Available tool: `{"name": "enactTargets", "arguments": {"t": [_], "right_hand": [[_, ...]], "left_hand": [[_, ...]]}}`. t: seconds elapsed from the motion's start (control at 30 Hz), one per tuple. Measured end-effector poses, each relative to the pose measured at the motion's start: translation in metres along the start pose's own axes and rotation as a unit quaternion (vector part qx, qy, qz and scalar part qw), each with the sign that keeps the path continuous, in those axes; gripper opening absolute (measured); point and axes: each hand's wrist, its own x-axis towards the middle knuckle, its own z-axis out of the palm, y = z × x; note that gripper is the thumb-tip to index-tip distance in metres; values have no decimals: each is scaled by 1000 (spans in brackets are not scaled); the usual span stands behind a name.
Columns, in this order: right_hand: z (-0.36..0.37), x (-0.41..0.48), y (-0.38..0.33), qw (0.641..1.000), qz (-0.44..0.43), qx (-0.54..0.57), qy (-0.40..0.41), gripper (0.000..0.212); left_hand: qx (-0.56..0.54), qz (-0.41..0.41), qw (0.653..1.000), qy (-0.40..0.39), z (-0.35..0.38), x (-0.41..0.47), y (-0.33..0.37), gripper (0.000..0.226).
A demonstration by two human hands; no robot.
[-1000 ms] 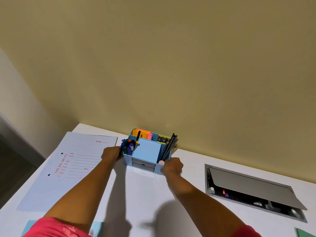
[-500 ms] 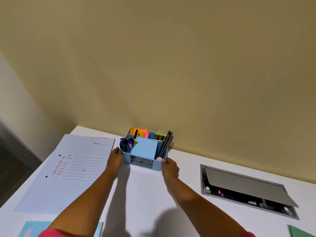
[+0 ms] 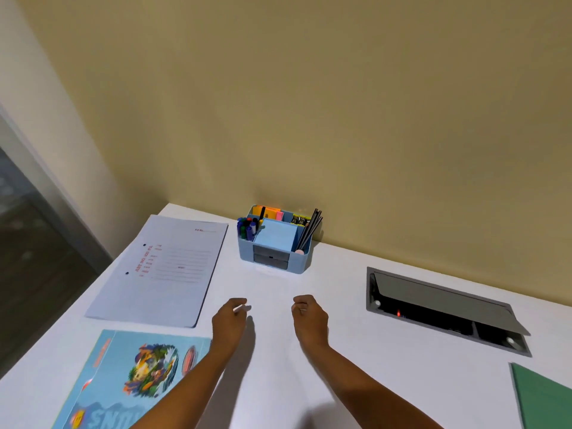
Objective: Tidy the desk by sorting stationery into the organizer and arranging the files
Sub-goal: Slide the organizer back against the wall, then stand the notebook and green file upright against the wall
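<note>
Left hand (image 3: 230, 320), right hand (image 3: 309, 318) loosely curled, empty. Risk: file (image 3: 161, 270) left of them could slip off desk (image 3: 402, 351) edge if dragged.

organizer (image 3: 275, 243) against wall | file (image 3: 161, 267) left of it | hands (image 3: 230, 320) before it, apart

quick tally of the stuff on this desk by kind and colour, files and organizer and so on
pale paper file with red print: 1
light blue illustrated file: 1
green file: 1
blue plastic desk organizer: 1
grey recessed cable box: 1
total: 5
</note>
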Motion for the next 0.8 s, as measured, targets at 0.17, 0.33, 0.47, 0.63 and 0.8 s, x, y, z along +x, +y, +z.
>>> {"name": "enactTargets", "arguments": {"t": [0.17,0.33,0.47,0.63,0.8], "right_hand": [[20,-49,27,997,-29,-36,-58,20],[53,-88,43,968,-126,-124,-180,30],[79,-106,46,891,-257,-242,-285,49],[99,-118,45,829,-312,-306,-348,59],[105,-121,45,858,-275,-260,-348,62]], "left_hand": [[-13,-2,998,64,-28,-51,-36,25],[99,7,984,149,-64,-81,-90,32],[304,-11,948,93,-89,-102,-132,48],[379,-33,924,-44,-96,-118,-153,57],[366,-13,928,-74,-103,-133,-159,55]]}}
